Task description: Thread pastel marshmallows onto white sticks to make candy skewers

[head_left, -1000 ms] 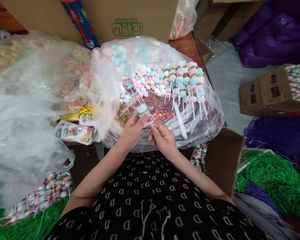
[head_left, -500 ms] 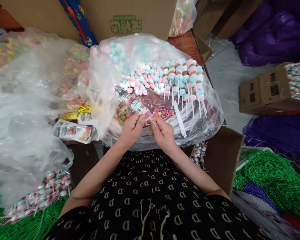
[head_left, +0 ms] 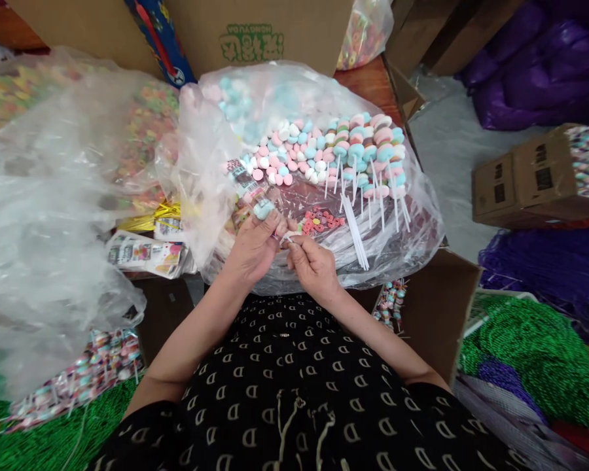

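My left hand [head_left: 254, 250] is closed around the lower part of a candy skewer [head_left: 249, 188] in a clear printed wrapper, which slants up and left from my fingers. My right hand [head_left: 315, 265] pinches at the white end of that skewer, close against my left fingertips. Whether stick, wrapper or tie lies between those fingers is too small to tell. Beyond my hands are loose pink, white and blue candies [head_left: 285, 154]. Red gummy rings [head_left: 322, 220] lie just past my right hand. To the right are a bundle of white sticks [head_left: 356, 239] and several unwrapped candy skewers [head_left: 366, 147].
A large clear plastic bag [head_left: 417, 216] spreads under the candies. At left are bags of gummy rings [head_left: 147, 124], printed wrappers [head_left: 144, 254] and gold ties [head_left: 152, 217]. Cardboard boxes [head_left: 525, 173] stand at right, with an open carton [head_left: 439, 307] below the table edge.
My left hand has turned and shifted along the wrapped skewer, covering its pink-and-white lower end. My right hand has moved slightly left, and the fingertips have come together.
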A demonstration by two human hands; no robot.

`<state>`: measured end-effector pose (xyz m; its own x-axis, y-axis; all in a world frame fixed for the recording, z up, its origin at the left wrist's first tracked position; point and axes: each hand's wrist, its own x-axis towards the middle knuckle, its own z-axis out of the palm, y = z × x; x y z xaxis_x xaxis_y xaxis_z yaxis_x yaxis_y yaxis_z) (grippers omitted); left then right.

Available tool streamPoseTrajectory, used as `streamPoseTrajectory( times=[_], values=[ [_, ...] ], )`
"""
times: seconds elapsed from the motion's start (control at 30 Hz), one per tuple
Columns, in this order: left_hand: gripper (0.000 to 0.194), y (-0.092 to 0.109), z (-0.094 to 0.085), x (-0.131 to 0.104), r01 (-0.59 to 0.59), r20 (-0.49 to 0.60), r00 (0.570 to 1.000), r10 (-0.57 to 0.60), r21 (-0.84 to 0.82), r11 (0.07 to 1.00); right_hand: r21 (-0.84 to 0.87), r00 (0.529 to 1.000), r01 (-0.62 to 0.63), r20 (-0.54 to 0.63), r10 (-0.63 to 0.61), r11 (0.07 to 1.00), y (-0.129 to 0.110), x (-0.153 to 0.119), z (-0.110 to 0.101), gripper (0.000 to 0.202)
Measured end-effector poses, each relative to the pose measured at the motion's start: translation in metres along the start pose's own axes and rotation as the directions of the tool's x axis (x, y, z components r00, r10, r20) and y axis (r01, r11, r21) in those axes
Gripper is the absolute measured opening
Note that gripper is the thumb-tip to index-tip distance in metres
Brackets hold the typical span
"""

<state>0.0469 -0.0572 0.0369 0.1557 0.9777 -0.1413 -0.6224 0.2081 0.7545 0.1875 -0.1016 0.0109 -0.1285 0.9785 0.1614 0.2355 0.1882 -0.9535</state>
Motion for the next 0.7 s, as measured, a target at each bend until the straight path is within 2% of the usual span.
streamPoseTrajectory(
  times=[0.1, 0.23, 0.37, 0.4, 0.43, 0.5, 0.57, 0.63, 0.7],
  values=[
    [0.048, -0.004, 0.002, -0.005, 0.043, 0.017, 0.999, -0.043, 0.019, 0.999, 0.003, 1.000, -0.022, 0.005, 0.022, 1.000, -0.001, -0.002, 0.006, 0.037],
    [0.047, -0.003, 0.003, -0.008, 0.072, 0.035, 0.997, -0.073, 0.047, 0.996, 0.047, 0.998, -0.055, 0.039, 0.054, 0.997, -0.004, -0.001, 0.009, 0.046],
    [0.046, 0.008, -0.004, -0.009, 0.052, 0.057, 0.997, -0.057, 0.097, 0.994, 0.104, 0.963, -0.104, 0.259, 0.074, 0.989, -0.006, 0.012, -0.014, 0.048],
    [0.047, 0.011, -0.007, -0.010, 0.061, 0.076, 0.995, -0.070, 0.120, 0.991, 0.127, 0.955, -0.121, 0.286, 0.081, 0.985, -0.007, 0.017, -0.023, 0.047],
    [0.049, 0.013, -0.009, -0.011, 0.082, 0.112, 0.989, -0.098, 0.137, 0.987, 0.163, 0.962, -0.138, 0.256, 0.094, 0.977, -0.009, 0.022, -0.030, 0.045],
    [0.053, 0.016, -0.012, -0.014, 0.163, 0.236, 0.952, -0.196, 0.153, 0.975, 0.241, 0.983, -0.154, 0.137, 0.123, 0.958, -0.012, 0.034, -0.041, 0.042],
    [0.054, 0.016, -0.012, -0.019, 0.269, 0.371, 0.877, -0.306, 0.148, 0.952, 0.305, 0.985, -0.161, 0.109, 0.133, 0.939, -0.017, 0.046, -0.042, 0.048],
    [0.051, 0.012, -0.011, -0.024, 0.356, 0.459, 0.808, -0.370, 0.120, 0.927, 0.365, 0.970, -0.187, 0.214, 0.113, 0.912, -0.022, 0.055, -0.035, 0.059],
    [0.050, 0.010, -0.011, -0.028, 0.391, 0.483, 0.784, -0.391, 0.106, 0.914, 0.421, 0.937, -0.245, 0.335, 0.101, 0.873, -0.023, 0.061, -0.024, 0.061]
  ],
)
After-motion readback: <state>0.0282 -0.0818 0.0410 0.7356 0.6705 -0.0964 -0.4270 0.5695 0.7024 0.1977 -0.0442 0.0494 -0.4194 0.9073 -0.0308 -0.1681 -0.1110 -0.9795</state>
